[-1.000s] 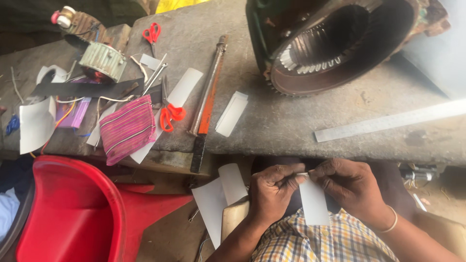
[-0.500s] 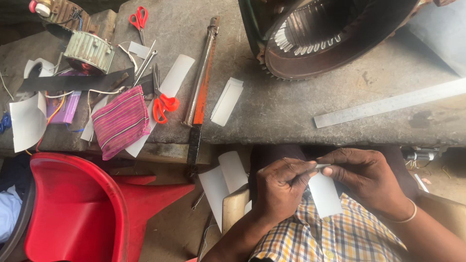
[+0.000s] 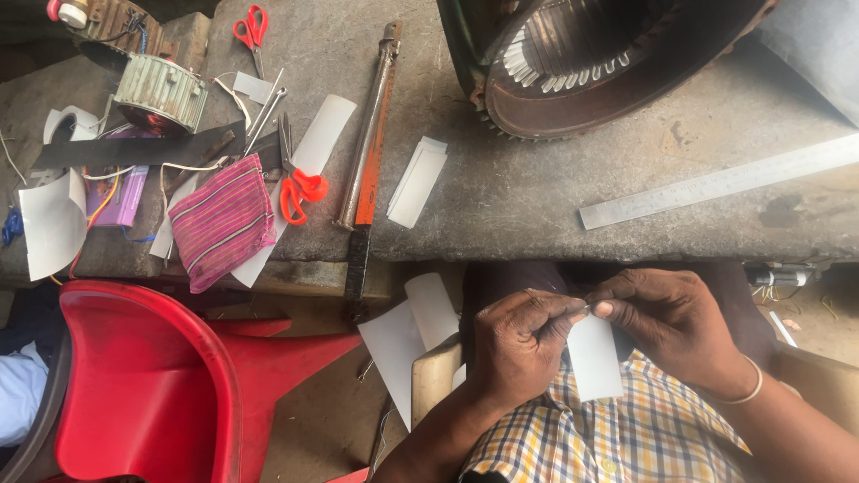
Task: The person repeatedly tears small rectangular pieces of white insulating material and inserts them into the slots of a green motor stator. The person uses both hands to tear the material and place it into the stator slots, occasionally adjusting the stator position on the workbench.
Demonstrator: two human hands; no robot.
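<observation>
Sitting close against the counter (image 3: pixel 537 197), both hands held low over the lap, just below its front edge. Pinching the top edge of a white paper strip (image 3: pixel 595 362) between the left hand (image 3: pixel 523 344) and the right hand (image 3: pixel 671 326): thumb and forefinger of each pressed together on the paper, fingertips (image 3: pixel 562 315) almost meeting at the upper corner, remaining fingers curled in (nothing else gripped in either hand, as far as visible). Strip hanging down from that pinch over the checked shirt (image 3: pixel 626 438), flat and smooth below the top. Judging from the grip, midway through folding or creasing a narrow cuff along the upper edge, not cutting: orange-handled scissors (image 3: pixel 300 183) lying untouched up on the counter beside a long metal tool (image 3: pixel 367 134), steel ruler (image 3: pixel 716 183) well off to the right. Next move probably calling for sliding the pinch along the edge with even pressure, keeping the fold straight and parallel to the edge, without crumpling the free length. Also there: a small stack of similar white strips (image 3: pixel 417 182) on the counter, near the open motor housing (image 3: pixel 608 63) with white liners in its slots, and larger white sheets (image 3: pixel 403 335) below the counter edge, beside the left wrist. Crease itself too small to make out.
</observation>
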